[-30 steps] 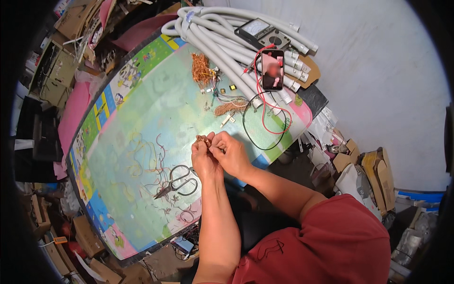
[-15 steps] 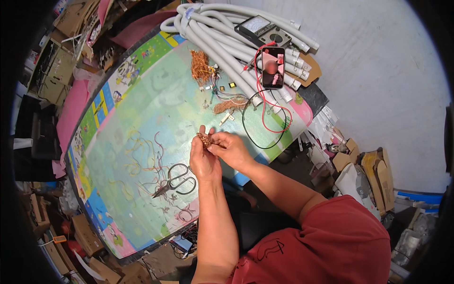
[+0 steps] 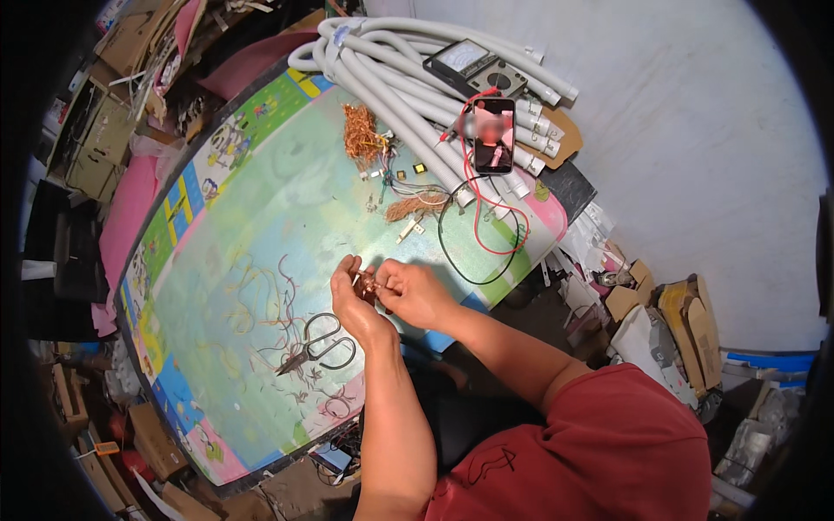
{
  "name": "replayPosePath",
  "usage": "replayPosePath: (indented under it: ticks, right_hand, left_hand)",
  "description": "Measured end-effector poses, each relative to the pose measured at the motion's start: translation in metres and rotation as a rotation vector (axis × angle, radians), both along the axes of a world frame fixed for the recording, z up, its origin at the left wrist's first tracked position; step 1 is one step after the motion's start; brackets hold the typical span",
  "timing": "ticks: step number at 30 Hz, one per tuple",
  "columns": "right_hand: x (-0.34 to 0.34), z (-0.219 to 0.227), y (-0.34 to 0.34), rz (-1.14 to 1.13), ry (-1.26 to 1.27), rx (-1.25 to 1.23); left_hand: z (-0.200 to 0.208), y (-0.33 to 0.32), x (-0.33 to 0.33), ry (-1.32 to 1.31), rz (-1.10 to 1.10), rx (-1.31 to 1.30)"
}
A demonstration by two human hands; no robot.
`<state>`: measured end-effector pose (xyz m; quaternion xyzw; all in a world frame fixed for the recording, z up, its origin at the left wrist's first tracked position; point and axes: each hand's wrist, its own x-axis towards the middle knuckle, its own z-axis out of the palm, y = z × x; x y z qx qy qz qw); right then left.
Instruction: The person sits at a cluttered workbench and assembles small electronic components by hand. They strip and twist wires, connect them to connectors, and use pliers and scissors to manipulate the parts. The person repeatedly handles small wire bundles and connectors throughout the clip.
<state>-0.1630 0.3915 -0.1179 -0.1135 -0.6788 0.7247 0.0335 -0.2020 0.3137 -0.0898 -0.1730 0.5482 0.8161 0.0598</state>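
Observation:
A small bundle of copper wire (image 3: 367, 285) is held between my two hands above the near edge of the table. My left hand (image 3: 358, 308) is curled around it from the left. From the right, my right hand (image 3: 415, 292) pinches the bundle's side with thumb and fingers. Just left of my left wrist lies a pair of black-handled scissors (image 3: 301, 354), with thin insulation scraps (image 3: 261, 300) strewn beyond it. Farther off sit a heap of bright copper strands (image 3: 360, 135) and a flatter brown wire bundle (image 3: 415, 206).
Grey flexible hoses (image 3: 395, 100) lie across the far right, with an analog multimeter (image 3: 476, 68) and a phone (image 3: 494, 139) on them. Red and black test leads (image 3: 443, 247) loop over the table (image 3: 200, 278). Small electronic parts (image 3: 419, 168) lie near the copper. Cardboard boxes crowd the floor.
Both hands have come slightly nearer to me, still on the copper wire bundle. My left hand has turned, and its fingers are more curled around the bundle.

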Motion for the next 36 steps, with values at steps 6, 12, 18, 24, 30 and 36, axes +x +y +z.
replayPosePath:
  ticks: [6,12,18,24,30,36]
  right_hand:
    - [0.001,0.006,-0.008,-0.079,0.259,0.455]
    - [0.014,0.006,-0.013,-0.067,0.430,0.551]
    - [0.024,0.027,0.007,-0.204,0.307,0.506]
    - [-0.010,0.038,0.004,-0.364,0.380,0.417]
    - [-0.032,0.031,-0.009,-0.404,0.384,0.394]
    - [-0.061,-0.040,0.019,-0.198,0.182,0.517]
  left_hand:
    - [-0.026,-0.004,-0.010,-0.143,-0.062,0.112]
    - [-0.012,-0.007,-0.018,-0.270,0.088,0.025]
    - [0.008,0.000,-0.017,-0.316,0.151,-0.091]
    - [0.008,0.007,-0.012,-0.251,0.019,0.007]
    - [-0.018,-0.001,-0.015,-0.244,-0.123,0.277]
    - [0.004,0.006,-0.015,-0.296,0.012,-0.104]
